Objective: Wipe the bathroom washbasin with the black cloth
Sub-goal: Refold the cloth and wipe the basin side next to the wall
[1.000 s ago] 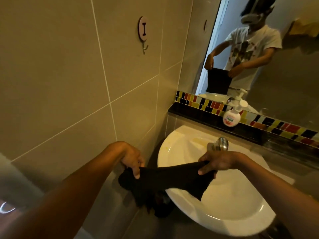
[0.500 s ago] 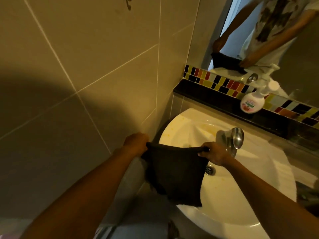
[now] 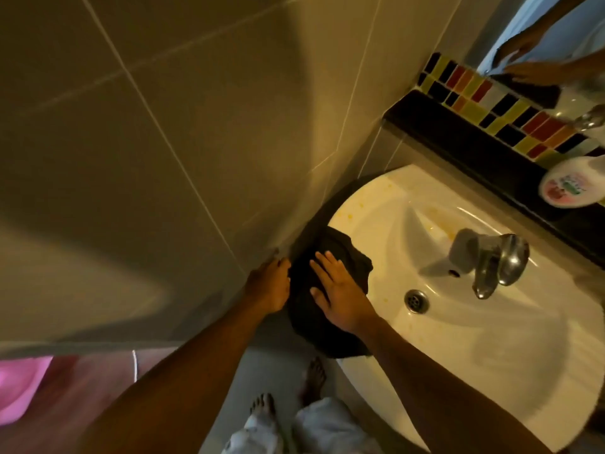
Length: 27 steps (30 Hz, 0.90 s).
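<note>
The black cloth (image 3: 348, 257) lies draped over the left rim of the white washbasin (image 3: 491, 342), and part of it hangs down outside. My right hand (image 3: 339, 294) rests flat on top of the cloth with its fingers spread. Beside the tiled wall, my left hand (image 3: 268, 285) has its fingers curled on the cloth's left edge. Yellowish stains show on the basin's back rim near the tap.
A chrome tap (image 3: 491, 262) stands at the basin's back and a drain (image 3: 416, 300) lies below it. A soap bottle (image 3: 569, 186) sits on the dark ledge under the mirror (image 3: 556, 34). The tiled wall is close on the left. My bare feet (image 3: 314, 378) and a pink object (image 3: 16, 388) are on the floor.
The cloth was held stretched between both hands above the basin. It now lies on the left rim, and my right hand has opened flat on it. The view has tilted downward.
</note>
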{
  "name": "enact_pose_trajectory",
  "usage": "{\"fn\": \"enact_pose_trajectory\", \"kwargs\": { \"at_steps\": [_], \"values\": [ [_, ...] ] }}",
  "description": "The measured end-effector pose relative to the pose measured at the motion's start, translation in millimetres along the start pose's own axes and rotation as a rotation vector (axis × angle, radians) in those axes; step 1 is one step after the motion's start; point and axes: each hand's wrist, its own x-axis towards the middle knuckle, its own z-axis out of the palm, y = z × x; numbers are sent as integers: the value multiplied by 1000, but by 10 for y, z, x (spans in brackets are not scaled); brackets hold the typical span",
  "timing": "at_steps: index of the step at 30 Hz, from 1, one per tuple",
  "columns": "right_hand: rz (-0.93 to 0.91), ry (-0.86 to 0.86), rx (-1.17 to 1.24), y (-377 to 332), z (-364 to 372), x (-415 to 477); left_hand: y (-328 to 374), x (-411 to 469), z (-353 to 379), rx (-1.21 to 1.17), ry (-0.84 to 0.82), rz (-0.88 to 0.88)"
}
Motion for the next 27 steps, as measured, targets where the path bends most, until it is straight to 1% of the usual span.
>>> {"fn": "enact_pose_trajectory", "kwargs": {
  "at_steps": [2, 4, 6, 12, 18, 21, 22, 27],
  "values": [
    [-3, -31, -39, 4, 139, 98, -66, -32, 112, -44, 20, -27],
    [27, 4, -74, 35, 205, 184, -84, -38, 183, -86, 18, -59],
    [60, 43, -58, 111, 163, 338, -62, -1, 226, -140, 3, -86],
    [94, 105, -63, 557, -169, 1013, 140, 204, 340, -257, 60, -111],
    [282, 176, -164, 1235, -648, 1598, 665, 561, 264, -430, 119, -80],
    [332, 192, -198, 1642, -870, 1634, 913, 782, 193, -421, 201, -48],
    [351, 214, -193, 1774, -929, 1608, 986, 850, 173, -429, 199, -56],
    [522, 265, -227, 2213, -1067, 1335, 1123, 1102, 187, -525, 106, -171]
  ]
}}
